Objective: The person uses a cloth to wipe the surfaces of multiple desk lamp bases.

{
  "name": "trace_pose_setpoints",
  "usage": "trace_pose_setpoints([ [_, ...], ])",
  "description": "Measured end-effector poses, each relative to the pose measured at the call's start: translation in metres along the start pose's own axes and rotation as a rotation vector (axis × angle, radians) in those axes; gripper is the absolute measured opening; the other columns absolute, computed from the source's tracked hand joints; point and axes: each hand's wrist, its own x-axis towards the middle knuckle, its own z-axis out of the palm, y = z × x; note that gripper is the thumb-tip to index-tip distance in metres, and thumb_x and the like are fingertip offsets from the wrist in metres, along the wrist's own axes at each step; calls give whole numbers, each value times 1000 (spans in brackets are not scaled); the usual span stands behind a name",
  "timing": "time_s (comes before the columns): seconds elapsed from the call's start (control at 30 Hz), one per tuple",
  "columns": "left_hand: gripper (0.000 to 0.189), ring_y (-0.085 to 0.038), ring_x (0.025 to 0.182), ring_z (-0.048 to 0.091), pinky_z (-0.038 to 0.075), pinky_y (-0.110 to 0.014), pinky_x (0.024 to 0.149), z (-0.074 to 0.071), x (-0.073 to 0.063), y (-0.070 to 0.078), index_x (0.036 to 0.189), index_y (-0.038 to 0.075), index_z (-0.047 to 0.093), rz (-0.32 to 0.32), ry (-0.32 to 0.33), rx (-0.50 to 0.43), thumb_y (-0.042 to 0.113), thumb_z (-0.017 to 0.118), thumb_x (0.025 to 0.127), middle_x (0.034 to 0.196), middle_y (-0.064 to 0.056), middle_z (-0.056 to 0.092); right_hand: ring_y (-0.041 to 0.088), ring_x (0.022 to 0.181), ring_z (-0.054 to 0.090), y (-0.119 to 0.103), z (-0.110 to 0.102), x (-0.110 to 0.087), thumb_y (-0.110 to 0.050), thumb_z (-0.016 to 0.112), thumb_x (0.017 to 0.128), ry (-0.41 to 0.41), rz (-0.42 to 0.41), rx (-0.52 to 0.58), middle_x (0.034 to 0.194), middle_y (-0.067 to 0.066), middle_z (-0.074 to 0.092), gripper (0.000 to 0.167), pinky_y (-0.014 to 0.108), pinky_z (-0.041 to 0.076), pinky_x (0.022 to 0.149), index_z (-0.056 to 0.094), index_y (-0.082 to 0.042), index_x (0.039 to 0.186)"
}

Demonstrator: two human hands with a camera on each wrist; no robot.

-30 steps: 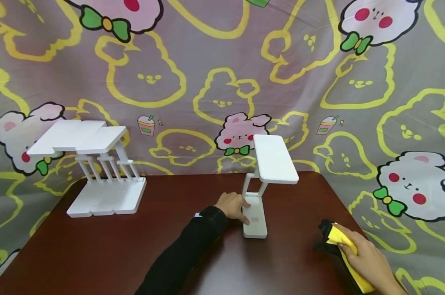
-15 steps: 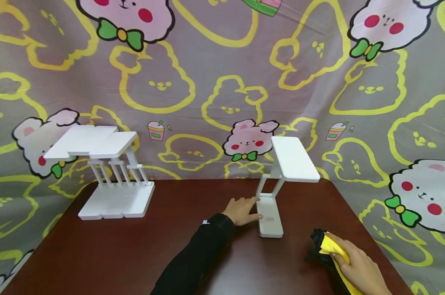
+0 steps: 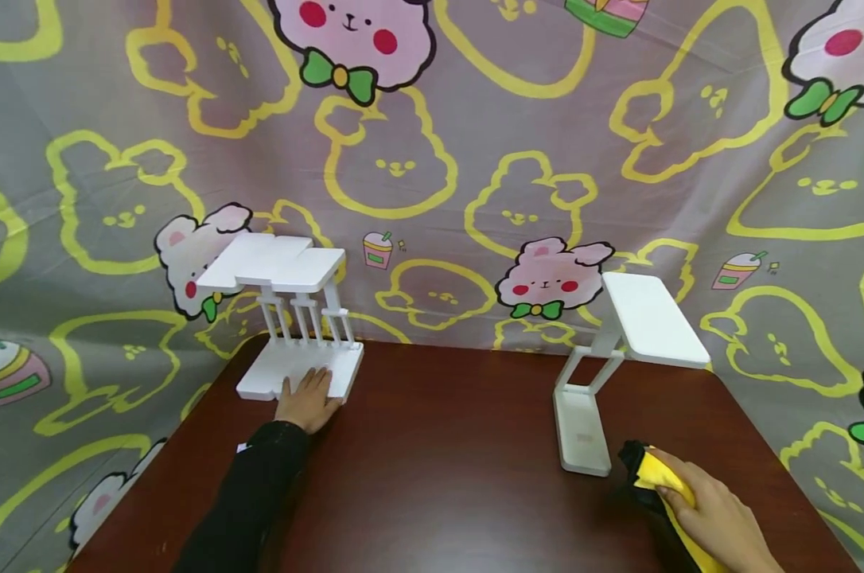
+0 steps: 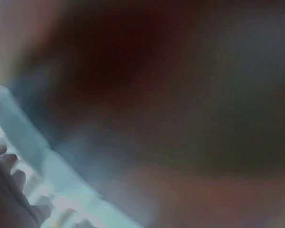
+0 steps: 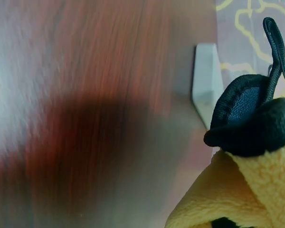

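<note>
My left hand [image 3: 307, 403] lies with fingers spread over the front of the bases of a row of white folding phone stands [image 3: 278, 267] at the left of the table. In the left wrist view its fingers [image 4: 19, 180] overlap the pale stands [image 4: 66, 178]. My right hand [image 3: 721, 513] grips a yellow fleecy cloth [image 3: 657, 471] with black trim. Up close, the right wrist view shows its black edge and loop [image 5: 275, 47]. A single white folding phone stand [image 3: 584, 430] stands just left of the cloth, upper plate tilted, apart from my left hand.
The dark brown table [image 3: 432, 477] reaches back to a grey curtain [image 3: 432, 103] with cartoon bears and rabbits. Between the row at left and the single stand lies a wide stretch of bare tabletop.
My left hand has let go of the single stand's base and moved left to the row of stands. The head view has swung left. My right hand still grips the cloth.
</note>
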Motion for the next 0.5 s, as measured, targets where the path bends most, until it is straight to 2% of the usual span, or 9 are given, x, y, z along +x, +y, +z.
trace_pose_setpoints([
  [0.1,65,-40,147,25,8,-73,113,10,-11,-8,151,-1,31,46,-3,1,38,46,101,159,-21,28,18,77,53,12,-5,5,-28,60,96,-22,25,-7,113,18,64,56,38,42,60,43,-7,146],
  [0.2,65,-37,148,26,7,-71,114,15,-18,-2,152,0,32,99,20,9,39,45,102,159,-19,29,19,79,57,18,-7,5,-31,59,97,-11,20,-13,121,26,61,57,40,44,59,43,-7,146],
  [0.33,60,-35,147,30,10,-68,116,14,-30,14,150,0,35,156,19,60,35,46,102,158,-18,32,19,77,57,18,-4,4,-34,57,98,2,9,-9,126,29,58,57,39,43,57,42,-8,147],
  [0.5,57,-33,144,37,17,-64,116,0,-50,43,147,0,41,218,-38,110,33,49,102,155,-17,39,20,75,56,11,2,3,-31,57,98,42,-29,-15,126,29,58,54,40,42,56,45,-8,145],
])
